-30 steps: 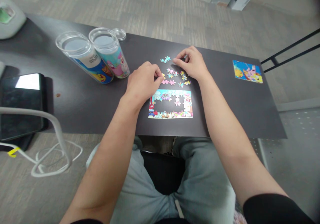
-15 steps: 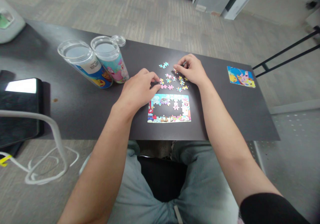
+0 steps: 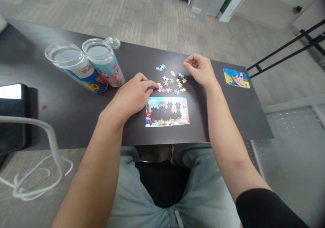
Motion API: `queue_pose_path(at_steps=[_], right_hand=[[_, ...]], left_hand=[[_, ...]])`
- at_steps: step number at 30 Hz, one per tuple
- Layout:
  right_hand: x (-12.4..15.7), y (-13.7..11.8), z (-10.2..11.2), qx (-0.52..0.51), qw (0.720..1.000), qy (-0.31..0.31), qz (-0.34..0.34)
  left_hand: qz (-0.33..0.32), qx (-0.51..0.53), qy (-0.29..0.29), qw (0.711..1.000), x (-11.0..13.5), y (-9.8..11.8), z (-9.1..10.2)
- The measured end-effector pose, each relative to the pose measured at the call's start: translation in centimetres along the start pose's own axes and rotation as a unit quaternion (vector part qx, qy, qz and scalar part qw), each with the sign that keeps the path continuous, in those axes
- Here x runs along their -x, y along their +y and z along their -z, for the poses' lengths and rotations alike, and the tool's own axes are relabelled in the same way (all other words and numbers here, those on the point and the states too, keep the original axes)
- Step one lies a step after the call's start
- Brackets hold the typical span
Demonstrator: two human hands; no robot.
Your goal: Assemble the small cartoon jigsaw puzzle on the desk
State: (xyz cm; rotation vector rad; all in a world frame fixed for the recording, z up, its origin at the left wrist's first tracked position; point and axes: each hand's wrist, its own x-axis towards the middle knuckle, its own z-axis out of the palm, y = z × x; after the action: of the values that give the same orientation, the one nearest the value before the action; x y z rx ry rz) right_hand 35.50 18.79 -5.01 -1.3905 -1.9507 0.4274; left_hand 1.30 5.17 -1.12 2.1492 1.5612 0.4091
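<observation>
My left hand [image 3: 134,94] rests on the table left of the loose jigsaw pieces [image 3: 166,82]. Its index finger reaches out to a yellow and pink piece [image 3: 159,85], with the thumb lower and apart. To the right of the pieces is my right hand [image 3: 199,69], fingers curled and thumb tip close to the index finger. Whether anything sits between those tips cannot be made out. Below the pieces lies a partly assembled jigsaw [image 3: 167,122]: a colourful border with some inner pieces joined at the top and a dark gap in the middle.
Two clear-topped printed canisters [image 3: 76,67] [image 3: 104,62] stand at the left, a clear lid [image 3: 113,43] behind them. A blue and yellow picture card [image 3: 236,78] lies at the right. A black device [image 3: 12,119] and a white cable [image 3: 54,146] are at the far left.
My right hand has drawn a little right, away from the pieces, uncovering a teal piece. My left index finger has straightened towards a piece. The whole view has shifted slightly.
</observation>
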Motion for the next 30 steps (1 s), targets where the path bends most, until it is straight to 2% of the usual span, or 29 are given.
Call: queue_pose_path(at_steps=[3,8,13,17,21,25,30], right_hand=[[0.0,0.0,0.5,-0.008,1.0,-0.012,0.003],[-0.1,0.9,0.4,-0.043,0.999,0.006,-0.005],[-0.4,1.3,0.3,-0.027,0.999,-0.022,-0.005],[-0.1,0.2,0.4,-0.005,0.999,-0.046,0.027],[0.4,-1.2,0.1,0.026,0.997,-0.068,0.017],[0.6,-2.1,-0.4,0.037,0.996,-0.087,0.005],[0.7,-2.7,-0.9,0.03,0.994,-0.101,0.015]], left_hand=[[-0.011,-0.006,-0.006,1.0,0.0,-0.2,0.0],[-0.015,-0.001,0.004,1.0,-0.2,-0.9,-0.6],[-0.02,0.0,0.001,1.0,-0.4,-1.2,-0.7],[-0.009,0.012,-0.018,1.0,-0.5,-1.2,-0.2],[-0.01,0.013,-0.02,1.0,-0.6,-1.1,0.1],[-0.022,0.0,-0.015,1.0,-0.7,-1.3,-0.2],[-0.051,-0.062,-0.038,0.996,-1.0,-1.8,-1.0]])
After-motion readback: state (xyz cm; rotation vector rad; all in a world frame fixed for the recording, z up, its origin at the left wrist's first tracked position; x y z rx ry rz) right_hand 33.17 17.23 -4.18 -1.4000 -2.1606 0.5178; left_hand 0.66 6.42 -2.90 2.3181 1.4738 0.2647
